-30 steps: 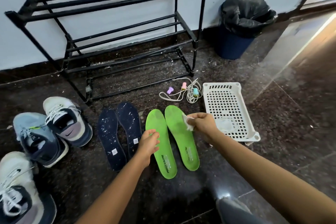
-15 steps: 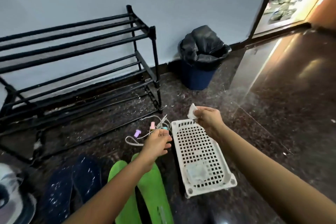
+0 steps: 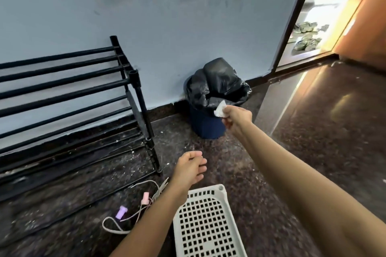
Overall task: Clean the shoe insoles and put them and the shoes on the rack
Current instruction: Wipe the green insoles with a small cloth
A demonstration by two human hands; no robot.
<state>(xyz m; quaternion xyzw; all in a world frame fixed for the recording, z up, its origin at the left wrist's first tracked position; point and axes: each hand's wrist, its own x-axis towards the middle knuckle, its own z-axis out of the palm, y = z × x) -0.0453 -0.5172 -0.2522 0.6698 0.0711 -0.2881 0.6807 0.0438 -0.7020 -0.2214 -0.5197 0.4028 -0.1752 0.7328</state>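
My right hand [image 3: 237,117] is stretched out and pinches a small white wipe [image 3: 220,109] right over the rim of the blue bin [image 3: 205,127] lined with a black bag. My left hand [image 3: 191,168] hovers above the floor with loosely curled fingers and holds nothing. The black metal shoe rack [image 3: 133,81] stands against the wall at the left, its bars bare. The insoles and shoes are out of view.
A white perforated plastic basket [image 3: 206,225] lies on the dark speckled floor under my left forearm. A tangle of cord with pink and purple clips [image 3: 133,208] lies left of it. An open doorway [image 3: 325,16] is at the upper right.
The view has swung up and to the right, away from the insoles. My right hand carried the wipe from above the basket out to the bin. My left hand rose off the cord.
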